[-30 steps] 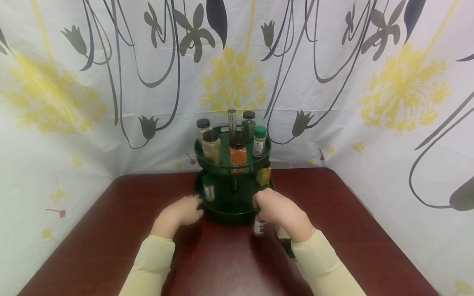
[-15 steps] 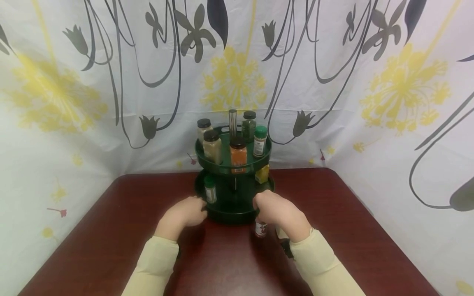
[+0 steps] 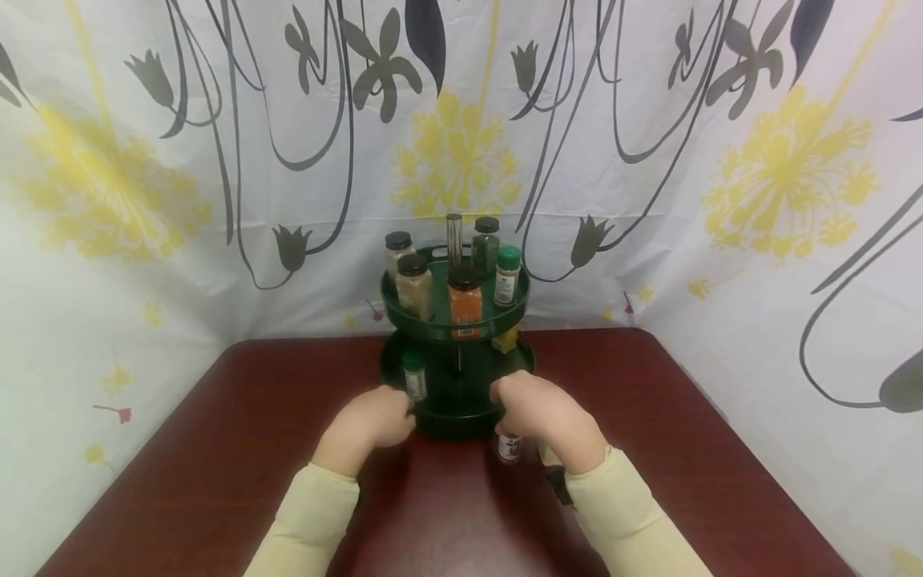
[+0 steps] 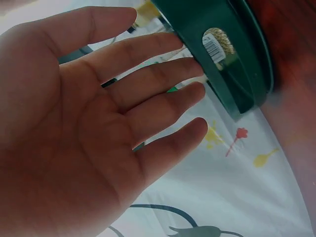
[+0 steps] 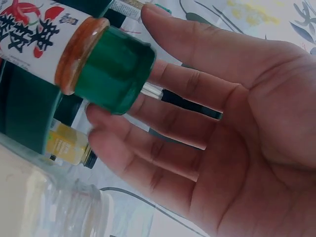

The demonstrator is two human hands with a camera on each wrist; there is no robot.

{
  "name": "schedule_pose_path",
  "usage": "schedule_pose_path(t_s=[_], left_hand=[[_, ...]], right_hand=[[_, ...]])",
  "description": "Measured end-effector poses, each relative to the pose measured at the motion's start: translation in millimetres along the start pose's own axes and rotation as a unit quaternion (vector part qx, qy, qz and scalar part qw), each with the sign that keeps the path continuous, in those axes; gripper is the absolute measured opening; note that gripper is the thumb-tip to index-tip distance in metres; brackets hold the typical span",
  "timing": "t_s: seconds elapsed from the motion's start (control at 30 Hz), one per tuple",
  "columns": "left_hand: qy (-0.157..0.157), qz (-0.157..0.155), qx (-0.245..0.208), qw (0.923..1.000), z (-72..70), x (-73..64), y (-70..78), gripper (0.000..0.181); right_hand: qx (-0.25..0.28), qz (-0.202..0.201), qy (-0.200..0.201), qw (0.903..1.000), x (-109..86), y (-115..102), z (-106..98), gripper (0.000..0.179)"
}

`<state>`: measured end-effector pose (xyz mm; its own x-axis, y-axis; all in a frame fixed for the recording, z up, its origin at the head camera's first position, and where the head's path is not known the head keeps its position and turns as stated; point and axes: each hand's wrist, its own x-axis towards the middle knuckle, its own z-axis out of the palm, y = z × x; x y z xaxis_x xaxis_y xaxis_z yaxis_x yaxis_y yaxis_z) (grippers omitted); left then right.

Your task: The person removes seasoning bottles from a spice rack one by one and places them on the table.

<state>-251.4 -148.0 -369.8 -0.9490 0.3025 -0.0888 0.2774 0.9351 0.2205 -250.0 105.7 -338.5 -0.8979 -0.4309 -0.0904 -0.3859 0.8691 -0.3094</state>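
A white curtain point(image 3: 461, 48) printed with grey and yellow flowers fills the upper part of the head view. Below it, a dark red table point(image 3: 447, 521) spreads across the lower part. A green two-tier rack point(image 3: 461, 426) stands on the table at the middle of the frame.

The left hand point(image 3: 369, 425), left of centre, has its fingers straight and slightly apart, holding nothing. Its fingertips lie at the rack's rim in the left wrist view; whether they touch, I cannot tell. The right hand point(image 3: 544, 413), right of centre, is loosely open, its fingers behind the green lid of a chili jar point(image 3: 508, 449) and its thumb apart from it; contact there is unclear. That jar stands upright in front of the rack.

A clear jar point(image 5: 29, 187) with pale contents shows at lower left of the right wrist view. On the upper tier, an orange jar point(image 3: 465, 308) stands at the front. The lower tier bears a green-capped bottle point(image 3: 414, 381) on the left and a yellow bottle point(image 3: 506, 340) on the right.
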Motion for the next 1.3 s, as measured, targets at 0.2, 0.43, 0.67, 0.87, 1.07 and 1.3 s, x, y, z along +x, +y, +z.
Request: schedule_pose_path(t_s=[0.2, 0.43, 0.67, 0.87, 1.07, 1.3], left_hand=[[-0.018, -0.003, 0.008, 0.9998, 0.0, -3.6, 16.4, 0.020], [-0.015, 0.012, 0.024, 0.9995, 5.6, -8.4, 33.5, 0.026], [0.002, 0.048, 0.053, 0.9975, 10.9, -11.0, 48.7, 0.028], [0.011, 0.077, 0.083, 0.9934, 15.8, -13.7, 59.9, 0.019], [0.005, 0.094, 0.105, 0.9900, 20.5, -14.1, 68.3, 0.029], [0.013, 0.126, 0.116, 0.9851, 26.2, -9.4, 70.8, 0.035]], right_hand=[[-0.010, 0.001, 0.013, 0.9999, -2.6, -3.7, -2.8, 0.031], [-0.046, -0.017, 0.041, 0.9979, -1.4, -8.2, -2.8, 0.025], [-0.066, -0.035, 0.065, 0.9951, -0.1, -11.7, -0.3, 0.027], [-0.058, -0.045, 0.077, 0.9943, 3.1, -12.0, 5.6, 0.029], [-0.057, -0.062, 0.099, 0.9916, 7.8, -14.1, 11.6, 0.026], [-0.058, -0.067, 0.120, 0.9887, 14.3, -19.4, 18.0, 0.030]])
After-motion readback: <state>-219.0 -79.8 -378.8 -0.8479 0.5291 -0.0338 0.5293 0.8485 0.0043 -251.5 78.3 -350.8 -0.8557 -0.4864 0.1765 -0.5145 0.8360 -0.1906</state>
